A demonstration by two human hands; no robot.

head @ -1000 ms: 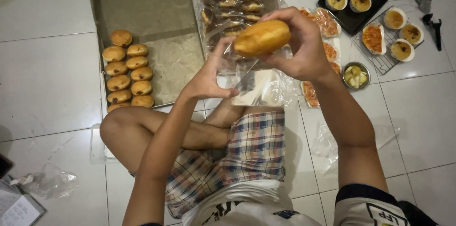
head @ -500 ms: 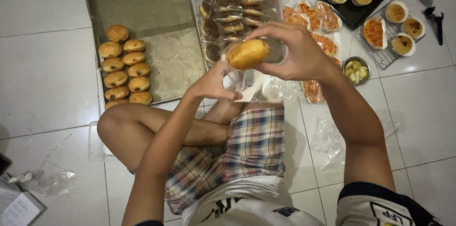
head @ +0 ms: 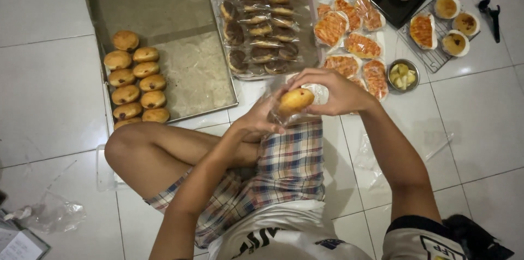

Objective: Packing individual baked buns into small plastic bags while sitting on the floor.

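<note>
My right hand (head: 334,92) holds a golden bread roll (head: 295,100) by its far end, above my lap. My left hand (head: 256,120) grips a clear plastic bag (head: 278,118) under and around the roll's near end. Both hands meet just in front of my plaid shorts (head: 284,167). How far the roll sits inside the bag is hard to tell.
A metal baking tray (head: 164,14) on the tiled floor carries several unwrapped rolls (head: 134,82) along its left side. Beside it lie several bagged dark buns (head: 262,19), bagged orange-topped pastries (head: 349,47), a black tray of tarts (head: 398,3), a wire rack (head: 436,58), a small bowl (head: 403,75) and loose bags (head: 376,156).
Both hands have come down and toward my lap with the roll. The roll has turned, and the plastic bag now wraps its near end.
</note>
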